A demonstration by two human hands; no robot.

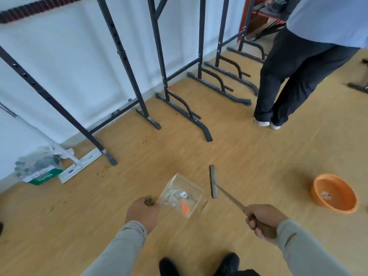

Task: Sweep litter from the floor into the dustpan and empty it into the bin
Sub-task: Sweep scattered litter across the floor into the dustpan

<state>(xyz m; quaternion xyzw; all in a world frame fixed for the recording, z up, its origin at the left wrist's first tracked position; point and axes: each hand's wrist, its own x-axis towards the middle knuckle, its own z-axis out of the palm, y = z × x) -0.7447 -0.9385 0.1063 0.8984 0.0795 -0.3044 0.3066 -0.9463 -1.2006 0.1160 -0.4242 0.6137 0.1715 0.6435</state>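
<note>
My left hand (pixel 142 213) grips the handle of a clear plastic dustpan (pixel 180 185), held above the wooden floor. Inside the pan lie white crumpled scraps (pixel 175 195) and an orange piece (pixel 185 209). My right hand (pixel 262 221) is closed around the brown handle of a small brush (pixel 213 182), whose narrow dark head hangs just right of the dustpan's open side. An orange bowl-shaped bin (pixel 334 193) stands on the floor at the right, apart from both hands.
Black metal rack frames (pixel 185 108) stand along the white wall. A flat mop (pixel 79 166) and a bag of rubbish (pixel 39 168) lie at the left. Another person's legs (pixel 288 86) stand at the upper right. My shoes (pixel 199 263) show at the bottom.
</note>
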